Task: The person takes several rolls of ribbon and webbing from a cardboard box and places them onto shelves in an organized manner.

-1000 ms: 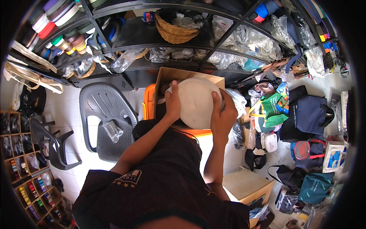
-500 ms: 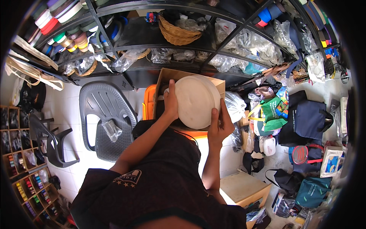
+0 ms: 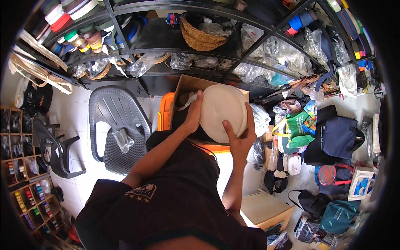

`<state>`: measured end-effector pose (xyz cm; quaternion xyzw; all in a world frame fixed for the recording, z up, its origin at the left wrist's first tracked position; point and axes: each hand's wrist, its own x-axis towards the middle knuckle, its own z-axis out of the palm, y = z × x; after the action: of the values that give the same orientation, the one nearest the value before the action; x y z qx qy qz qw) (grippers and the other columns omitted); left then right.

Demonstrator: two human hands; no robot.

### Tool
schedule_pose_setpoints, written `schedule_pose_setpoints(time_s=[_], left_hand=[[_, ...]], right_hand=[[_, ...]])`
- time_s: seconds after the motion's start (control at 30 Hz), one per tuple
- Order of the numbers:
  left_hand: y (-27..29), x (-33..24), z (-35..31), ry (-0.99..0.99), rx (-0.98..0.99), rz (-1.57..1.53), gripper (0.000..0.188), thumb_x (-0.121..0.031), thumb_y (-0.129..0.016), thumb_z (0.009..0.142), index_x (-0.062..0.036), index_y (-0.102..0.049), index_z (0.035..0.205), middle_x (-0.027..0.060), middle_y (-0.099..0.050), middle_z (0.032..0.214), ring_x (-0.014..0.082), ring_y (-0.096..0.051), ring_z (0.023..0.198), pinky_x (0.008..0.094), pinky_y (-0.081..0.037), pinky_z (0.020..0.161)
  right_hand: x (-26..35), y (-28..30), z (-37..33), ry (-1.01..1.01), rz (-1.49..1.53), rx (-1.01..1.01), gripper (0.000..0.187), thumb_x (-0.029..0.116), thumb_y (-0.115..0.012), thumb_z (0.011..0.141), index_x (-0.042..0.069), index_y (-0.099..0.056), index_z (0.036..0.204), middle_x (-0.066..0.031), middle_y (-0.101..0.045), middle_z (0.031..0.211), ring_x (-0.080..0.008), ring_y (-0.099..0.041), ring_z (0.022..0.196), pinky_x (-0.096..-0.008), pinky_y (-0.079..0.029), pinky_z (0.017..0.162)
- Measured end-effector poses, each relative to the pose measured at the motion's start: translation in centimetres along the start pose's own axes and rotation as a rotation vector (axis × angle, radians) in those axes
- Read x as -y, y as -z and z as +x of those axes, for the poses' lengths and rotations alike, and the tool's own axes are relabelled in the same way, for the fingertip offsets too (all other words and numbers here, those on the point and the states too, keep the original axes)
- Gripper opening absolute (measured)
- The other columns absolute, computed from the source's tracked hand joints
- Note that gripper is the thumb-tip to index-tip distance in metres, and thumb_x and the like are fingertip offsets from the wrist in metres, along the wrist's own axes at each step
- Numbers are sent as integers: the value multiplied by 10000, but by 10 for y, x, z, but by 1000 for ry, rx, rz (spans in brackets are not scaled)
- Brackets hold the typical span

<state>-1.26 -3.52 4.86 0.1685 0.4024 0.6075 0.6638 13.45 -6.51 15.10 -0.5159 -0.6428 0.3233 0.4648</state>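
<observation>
A large, flat, round cream roll (image 3: 221,112), which looks like wound webbing, is held tilted over an open cardboard box (image 3: 180,89). My left hand (image 3: 193,113) presses against its left edge, fingers pointing away from me. My right hand (image 3: 243,139) grips the right edge, with the thumb on the near face and the fingers along the rim. A pale strip shows beside my left fingers, inside the box. The roll hides most of the box's interior.
An orange plastic piece (image 3: 166,109) shows under the box. To the left stands a grey plastic chair (image 3: 121,100) with a clear bag on it. Black shelves (image 3: 166,39) hold baskets, bags and rolls ahead. Bags (image 3: 339,135) crowd the right floor, near a wooden box (image 3: 266,206).
The roll has turned and tilted in my hands, showing more of its rim on the right. My right thumb has moved up and left onto its face.
</observation>
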Motion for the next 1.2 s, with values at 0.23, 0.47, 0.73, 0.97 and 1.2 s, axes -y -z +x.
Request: schedule_pose_setpoints(time_s=[0.23, 0.47, 0.73, 0.97, 1.2], left_hand=[[-8, -1, -16, 32, 119, 343, 683, -620, -392, 947, 1, -528, 1198, 111, -600, 1068, 162, -585, 978, 305, -488, 838], [-13, 4, -7, 18, -91, 262, 733, -647, -428, 918, 9, -502, 1235, 125, -603, 1087, 183, -599, 1007, 322, -510, 827], [-33, -5, -10, 58, -8, -224, 784, -677, -392, 906, -16, -443, 1325, 137, -555, 1251, 225, -588, 1097, 360, -492, 938], [-2, -9, -5, 70, 159, 120, 656, -588, -420, 950, -20, -524, 1259, 106, -619, 1121, 188, -613, 1018, 324, -505, 870], [-17, -3, -18, -15, 180, 338, 507, -453, -525, 962, 18, -592, 1138, 85, -651, 971, 138, -629, 865, 292, -518, 756]], right_hand=[[18, 41, 22, -191, -146, 454, 687, 137, -785, 718, 107, -515, 1349, -189, -648, 1158, -262, -648, 1044, -365, -497, 897], [7, 21, 1, -104, -48, 50, 830, 125, -810, 702, 45, -393, 1415, -210, -547, 1295, -282, -552, 1181, -392, -433, 989], [-26, -25, -32, 121, -28, -376, 818, 38, -808, 725, 19, -358, 1408, -155, -406, 1392, -277, -437, 1264, -407, -406, 1028], [28, 33, 9, -127, -65, 180, 675, 107, -802, 687, 83, -550, 1312, -182, -654, 1144, -262, -654, 1012, -362, -506, 888], [31, 50, 28, -146, -176, 371, 696, 122, -794, 695, 81, -523, 1334, -200, -665, 1107, -259, -673, 978, -361, -522, 853]])
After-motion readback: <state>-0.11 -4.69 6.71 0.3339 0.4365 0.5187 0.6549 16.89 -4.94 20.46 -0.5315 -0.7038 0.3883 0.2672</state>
